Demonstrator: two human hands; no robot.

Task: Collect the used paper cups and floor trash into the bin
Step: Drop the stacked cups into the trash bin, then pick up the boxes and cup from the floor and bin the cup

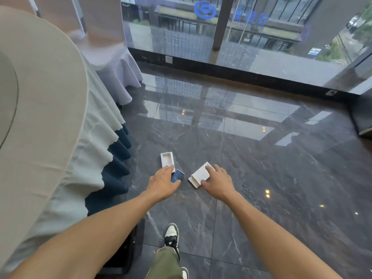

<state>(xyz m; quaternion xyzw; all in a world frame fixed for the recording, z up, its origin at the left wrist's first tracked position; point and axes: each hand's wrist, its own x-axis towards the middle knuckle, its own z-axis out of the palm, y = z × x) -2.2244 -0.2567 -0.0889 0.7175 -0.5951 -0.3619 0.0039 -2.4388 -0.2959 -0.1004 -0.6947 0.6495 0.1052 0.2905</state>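
Note:
A blue paper cup (178, 174) lies on its side on the dark marble floor. My left hand (163, 184) reaches down and closes around it, thumb under the cup and fingers over it, fingertips touching an open white box tray (167, 159) just beyond. To the right, a flat white cardboard box (199, 174) lies on the floor. My right hand (218, 183) grips it, fingers over its far edge and thumb at its near corner. A black bin-like container (125, 252) stands by the table, mostly hidden behind my left forearm.
A round table (40, 117) with a pale cloth and blue skirt fills the left. A covered chair (112, 63) stands behind it. Glass walls with a black sill (241, 75) close off the far side. My shoe (171, 235) is on the tiles below the hands.

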